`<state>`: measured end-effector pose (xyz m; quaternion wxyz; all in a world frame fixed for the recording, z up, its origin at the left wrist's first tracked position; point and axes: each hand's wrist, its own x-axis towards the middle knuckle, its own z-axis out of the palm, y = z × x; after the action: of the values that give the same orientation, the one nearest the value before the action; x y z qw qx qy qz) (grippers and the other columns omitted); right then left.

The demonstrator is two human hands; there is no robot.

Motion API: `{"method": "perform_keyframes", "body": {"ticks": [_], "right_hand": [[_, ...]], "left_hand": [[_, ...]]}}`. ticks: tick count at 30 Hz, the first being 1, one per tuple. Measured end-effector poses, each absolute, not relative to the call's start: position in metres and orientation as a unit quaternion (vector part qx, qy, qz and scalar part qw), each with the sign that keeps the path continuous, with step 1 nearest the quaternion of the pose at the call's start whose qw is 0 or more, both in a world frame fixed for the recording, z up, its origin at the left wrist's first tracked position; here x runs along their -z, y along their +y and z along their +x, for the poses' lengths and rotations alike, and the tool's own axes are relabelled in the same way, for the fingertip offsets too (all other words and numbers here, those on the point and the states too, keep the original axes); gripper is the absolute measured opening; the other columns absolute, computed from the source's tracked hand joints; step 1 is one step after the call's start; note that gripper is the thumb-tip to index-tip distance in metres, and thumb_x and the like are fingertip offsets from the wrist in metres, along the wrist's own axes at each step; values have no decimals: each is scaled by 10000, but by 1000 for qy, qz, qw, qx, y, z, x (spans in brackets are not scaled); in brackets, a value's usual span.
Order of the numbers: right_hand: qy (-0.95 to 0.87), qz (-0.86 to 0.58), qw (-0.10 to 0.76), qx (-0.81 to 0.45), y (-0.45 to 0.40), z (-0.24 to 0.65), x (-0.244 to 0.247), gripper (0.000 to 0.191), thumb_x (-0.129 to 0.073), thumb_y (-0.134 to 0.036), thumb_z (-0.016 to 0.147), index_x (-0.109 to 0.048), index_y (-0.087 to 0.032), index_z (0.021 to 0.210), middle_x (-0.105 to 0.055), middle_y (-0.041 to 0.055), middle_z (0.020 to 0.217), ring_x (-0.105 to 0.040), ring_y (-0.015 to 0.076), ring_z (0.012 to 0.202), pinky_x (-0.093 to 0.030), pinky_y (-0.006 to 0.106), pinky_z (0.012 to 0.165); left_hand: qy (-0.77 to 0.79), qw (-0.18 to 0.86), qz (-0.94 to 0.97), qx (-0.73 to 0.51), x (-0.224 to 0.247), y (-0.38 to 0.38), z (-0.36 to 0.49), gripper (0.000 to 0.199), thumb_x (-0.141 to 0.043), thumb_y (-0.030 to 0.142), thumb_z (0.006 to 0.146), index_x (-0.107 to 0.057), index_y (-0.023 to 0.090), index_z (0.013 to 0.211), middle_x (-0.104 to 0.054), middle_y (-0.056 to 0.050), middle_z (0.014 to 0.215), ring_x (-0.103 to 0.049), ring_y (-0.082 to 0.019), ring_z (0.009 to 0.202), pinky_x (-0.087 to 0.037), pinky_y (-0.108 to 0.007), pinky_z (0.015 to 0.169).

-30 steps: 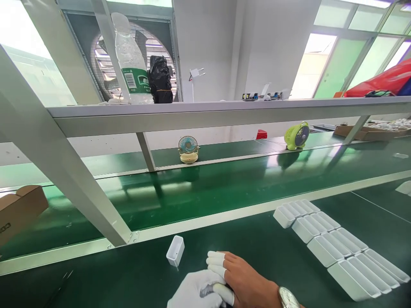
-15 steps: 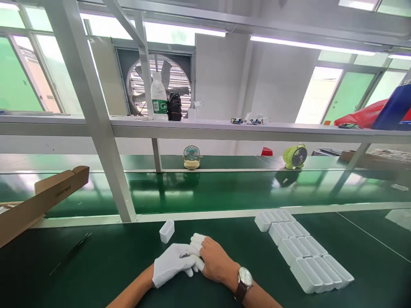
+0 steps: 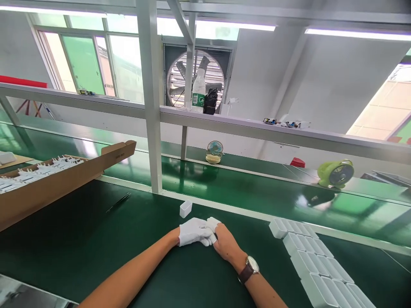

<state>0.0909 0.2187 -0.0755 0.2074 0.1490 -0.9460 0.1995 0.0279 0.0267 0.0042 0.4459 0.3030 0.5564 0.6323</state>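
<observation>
My left hand (image 3: 192,231), in a white glove, rests on the green bench top and lies over the fingers of my right hand (image 3: 225,242). The right hand wears white finger cots and a wristwatch (image 3: 251,268). Whether anything is held between the two hands is hidden. A single small white plastic case (image 3: 186,208) stands just beyond the hands, apart from them. Rows of several similar white cases (image 3: 310,261) lie on the bench to the right.
A long cardboard box (image 3: 61,179) with white parts sits at the left. Tweezers (image 3: 118,202) lie on the bench near it. A white frame post (image 3: 153,128) rises behind the hands. Two small fans (image 3: 214,152) (image 3: 335,173) stand beyond the conveyor belt (image 3: 257,192). A water bottle (image 3: 198,92) is on the shelf.
The view has swung left and pulled back, bringing the cardboard box and tweezers into sight. My two hands stay clasped together on the bench.
</observation>
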Motion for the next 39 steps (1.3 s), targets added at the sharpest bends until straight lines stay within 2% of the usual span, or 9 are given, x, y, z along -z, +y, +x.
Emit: {"method": "perform_keyframes", "body": {"ticks": [7, 10, 16, 19, 23, 27, 31, 34, 39], "right_hand": [[-941, 153, 219, -209, 219, 91, 74, 124, -482, -147, 904, -595, -191, 880, -633, 103, 953, -583, 256, 891, -533, 429, 851], [-939, 158, 213, -218, 219, 93, 70, 136, -481, -186, 927, -612, -198, 894, -650, 108, 971, -610, 270, 932, -550, 448, 880], [-941, 163, 220, -201, 216, 98, 63, 238, -480, -193, 941, -683, -240, 1057, -703, 88, 968, -666, 273, 961, -563, 459, 928], [-942, 166, 240, -163, 215, 96, 66, 186, -510, -227, 948, -673, -229, 1036, -712, 106, 995, -682, 285, 983, -588, 467, 903], [-941, 176, 262, -123, 212, 96, 67, 124, -509, -221, 947, -630, -215, 974, -705, 134, 1031, -687, 287, 994, -618, 452, 853], [-945, 172, 256, -109, 207, 98, 62, 104, -497, -168, 899, -578, -229, 875, -690, 113, 926, -685, 273, 874, -628, 443, 772], [-940, 197, 260, -100, 205, 98, 61, 80, -506, -194, 890, -555, -231, 839, -666, 101, 850, -680, 283, 881, -612, 495, 857], [-938, 212, 255, -101, 208, 96, 66, 121, -521, -247, 912, -550, -233, 796, -657, 92, 794, -686, 286, 877, -609, 512, 889], [-951, 210, 203, -100, 211, 98, 66, 56, -554, -207, 897, -608, -216, 886, -702, 99, 856, -705, 314, 953, -585, 577, 954]], "left_hand": [[482, 529, 326, -617, 3, 23, 9, 402, -788, 356, 820, -738, 72, 1100, -741, -158, 1072, -704, -200, 928, -531, -329, 866], [459, 550, 320, -620, 7, 22, 4, 433, -790, 363, 822, -728, 70, 1134, -737, -168, 1077, -717, -219, 932, -546, -362, 887], [443, 544, 305, -644, 12, 23, 4, 386, -844, 390, 750, -752, 81, 963, -746, -146, 990, -732, -231, 870, -585, -417, 891], [433, 553, 288, -651, 13, 23, 3, 368, -846, 409, 733, -749, 94, 895, -749, -134, 926, -736, -236, 821, -601, -434, 869], [435, 558, 286, -647, 12, 23, -1, 333, -831, 389, 745, -744, 111, 907, -750, -111, 887, -738, -231, 791, -612, -438, 859], [442, 569, 295, -627, 10, 20, -5, 346, -818, 387, 770, -743, 125, 982, -759, -106, 912, -745, -222, 794, -620, -414, 850], [424, 597, 309, -606, 9, 17, -8, 408, -809, 412, 791, -736, 136, 1083, -768, -113, 958, -756, -239, 841, -628, -424, 848], [444, 593, 316, -593, 8, 17, -9, 381, -799, 399, 814, -744, 139, 1087, -778, -114, 967, -759, -242, 871, -628, -416, 863], [466, 579, 317, -589, 3, 19, -6, 326, -774, 385, 846, -759, 149, 1070, -784, -111, 1010, -759, -227, 865, -636, -382, 825]]}}
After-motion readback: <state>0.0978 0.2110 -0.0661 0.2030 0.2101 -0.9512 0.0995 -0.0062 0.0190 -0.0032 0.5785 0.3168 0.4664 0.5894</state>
